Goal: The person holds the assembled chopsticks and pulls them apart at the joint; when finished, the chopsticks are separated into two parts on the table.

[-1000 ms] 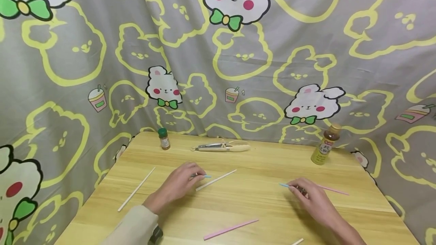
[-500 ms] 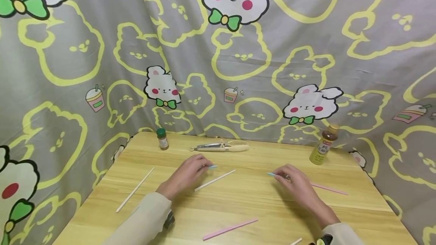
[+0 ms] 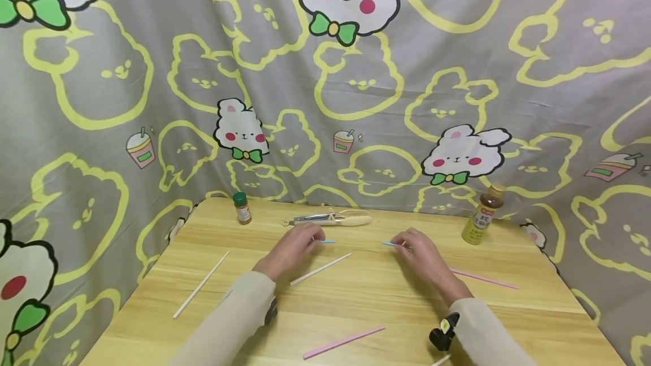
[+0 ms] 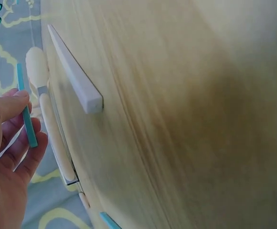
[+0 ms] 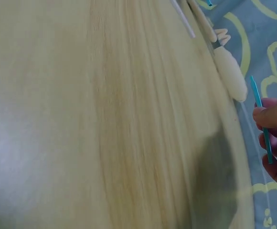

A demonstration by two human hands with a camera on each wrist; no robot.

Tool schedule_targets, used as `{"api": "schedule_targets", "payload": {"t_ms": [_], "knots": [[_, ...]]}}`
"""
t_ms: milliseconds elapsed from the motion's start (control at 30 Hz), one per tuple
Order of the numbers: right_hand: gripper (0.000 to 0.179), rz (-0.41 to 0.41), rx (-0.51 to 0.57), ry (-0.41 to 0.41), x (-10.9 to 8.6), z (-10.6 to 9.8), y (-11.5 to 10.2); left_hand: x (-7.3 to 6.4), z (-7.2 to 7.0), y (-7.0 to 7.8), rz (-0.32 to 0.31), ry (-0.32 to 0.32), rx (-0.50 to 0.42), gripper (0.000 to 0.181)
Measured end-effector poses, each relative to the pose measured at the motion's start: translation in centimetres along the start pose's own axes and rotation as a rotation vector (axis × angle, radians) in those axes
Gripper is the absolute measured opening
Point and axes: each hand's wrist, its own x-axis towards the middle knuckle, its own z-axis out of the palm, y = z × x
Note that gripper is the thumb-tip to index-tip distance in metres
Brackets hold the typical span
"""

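Observation:
My left hand [image 3: 300,244] pinches a thin blue stick [image 4: 26,114] between thumb and fingers, above the far middle of the wooden table. To its right, my right hand [image 3: 418,254] pinches another blue stick [image 5: 261,119] the same way. In the head view the sticks' ends point toward each other with a gap between. A white stick [image 3: 320,269] lies just in front of the left hand. Another blue stick [image 4: 110,220] shows at the bottom edge of the left wrist view, apart from the hand. Behind the hands lie metal tongs [image 3: 328,219] with cream-coloured tips.
More white sticks lie at the left [image 3: 200,284] and near edge [image 3: 441,360]. Pink sticks lie in front [image 3: 344,342] and at right [image 3: 483,278]. A green-capped jar [image 3: 242,208] and an oil bottle [image 3: 482,216] stand at the back, before a patterned curtain [image 3: 366,89].
Both hands have moved toward the back of the table and nearer each other, each carrying its blue stick. The sticks on the table and the bottles stay where they were.

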Motion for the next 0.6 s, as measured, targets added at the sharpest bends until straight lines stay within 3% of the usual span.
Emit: {"api": "schedule_targets", "payload": {"t_ms": [333,600], "knots": [[0.010,0.024,-0.007,-0.058,1.2,2.0,0.5,1.1,1.3,-1.0,-0.076,-0.030,-0.037,0.006],[0.011,0.059,0.010,-0.106,1.7,3.1,0.3,1.9,2.2,-1.1,-0.078,-0.034,-0.041,0.006]]}}
